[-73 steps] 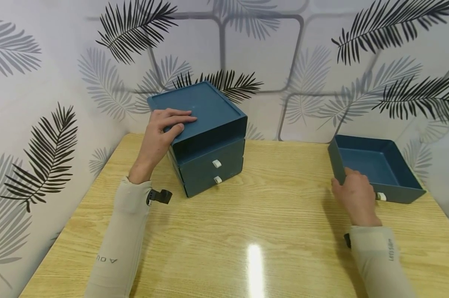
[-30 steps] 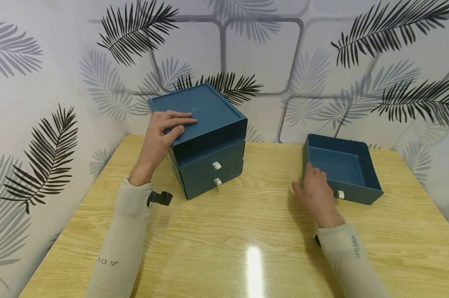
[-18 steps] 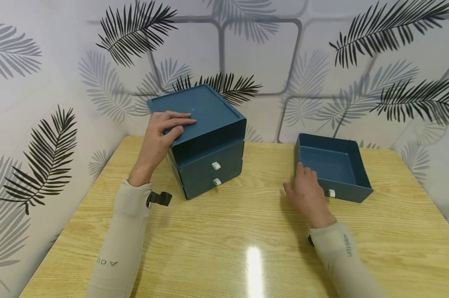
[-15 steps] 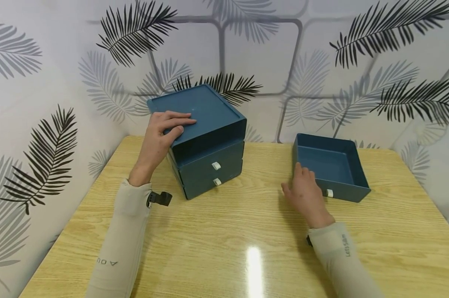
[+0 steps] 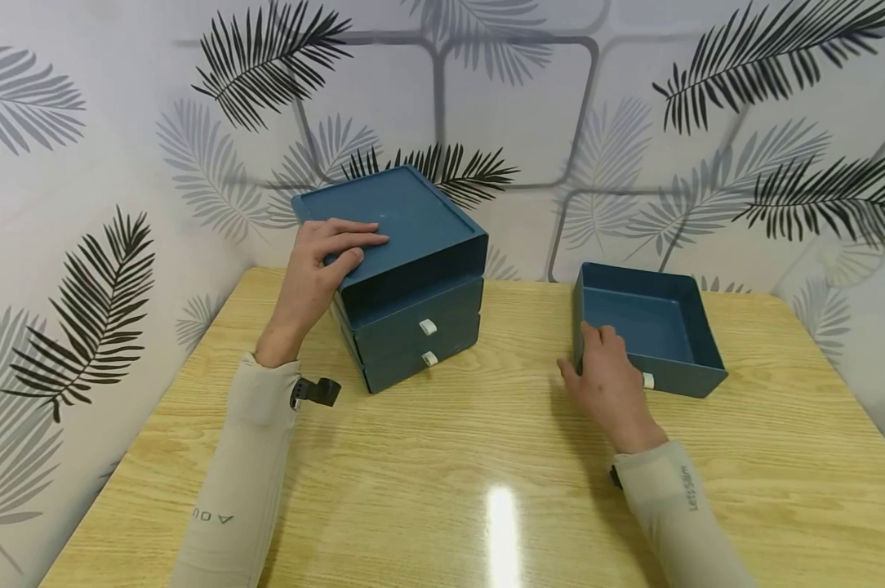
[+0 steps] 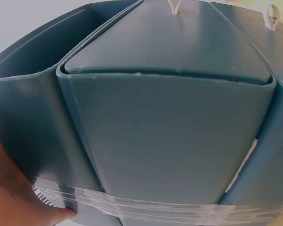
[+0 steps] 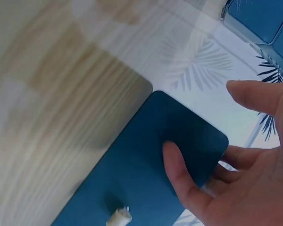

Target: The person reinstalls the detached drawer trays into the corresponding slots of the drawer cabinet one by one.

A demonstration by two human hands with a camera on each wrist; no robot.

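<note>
Blue-grey plastic made up both main pieces. A boxy blue-grey plastic drawer cabinet (image 5: 394, 219) stood upright on a pale wood-grain table (image 5: 472, 457), left of the frame's centre, its front turned toward the lower right. Its top bay (image 5: 413, 283) was open at the front; below it, two closed drawer fronts (image 5: 384, 336) bore small white pull tabs (image 5: 428, 327). At the right of the frame, well apart from the cabinet, a shallow rectangular blue-grey plastic drawer (image 5: 641, 322) sat open side up near the table's back edge, its own white tab (image 5: 648, 380) facing the bottom of the frame.

The left hand (image 5: 317, 265) lay on the cabinet's top along its left edge, fingers extended, apparently bracing it. The right hand (image 5: 610, 388) gripped the loose drawer at its lower-left corner: in the right wrist view one digit pressed the outer front panel, others passed over the rim, and one stuck out free.

The step in hand appeared to be managing the loose drawer one-handed while the cabinet was steadied. This corner hold looked enough for sliding; lifting would probably call for a more central hold, lest the far end dip. Bay and drawer faced differently, so lining them up would call for a turn.
</note>
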